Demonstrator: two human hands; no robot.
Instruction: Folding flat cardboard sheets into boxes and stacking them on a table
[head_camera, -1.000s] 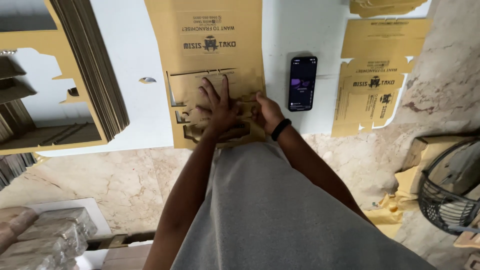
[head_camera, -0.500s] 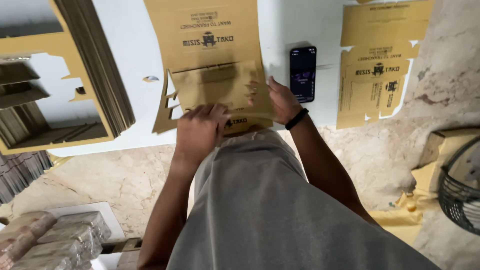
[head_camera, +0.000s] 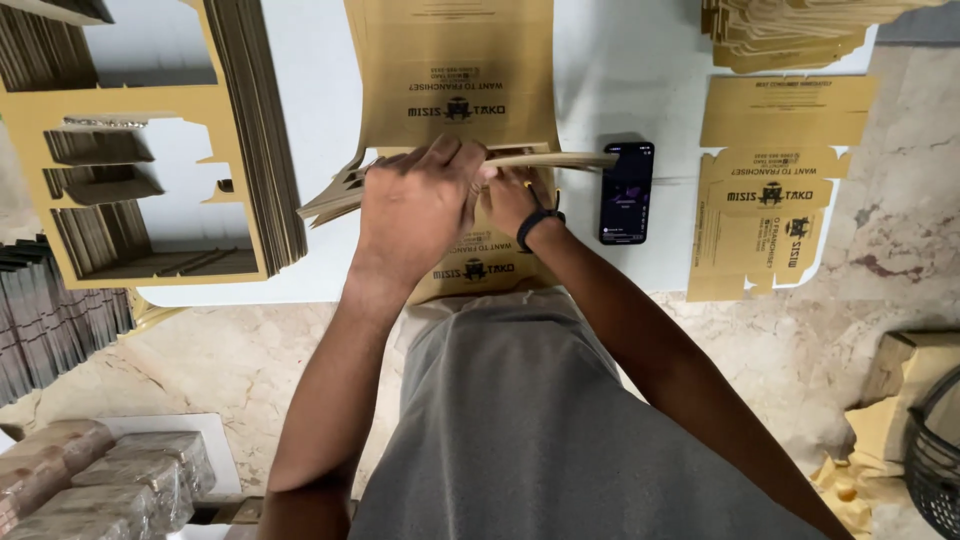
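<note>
The flat cardboard box blank (head_camera: 455, 165), matte tan and die-cut with notched tabs, is what we are lifting edge-on above the white table (head_camera: 640, 80), just left of the black phone (head_camera: 626, 192). We are clamping our left hand (head_camera: 415, 205) over its near edge; our right hand (head_camera: 510, 195), wearing a dark wristband, is pinching it from beneath. Similar printed blanks (head_camera: 770, 190) are lying right of the phone.

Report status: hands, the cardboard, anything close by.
Left hand and right hand both gripping a folded cardboard blank, lifted edge-on over the white table. Phone lies just right of it.
</note>
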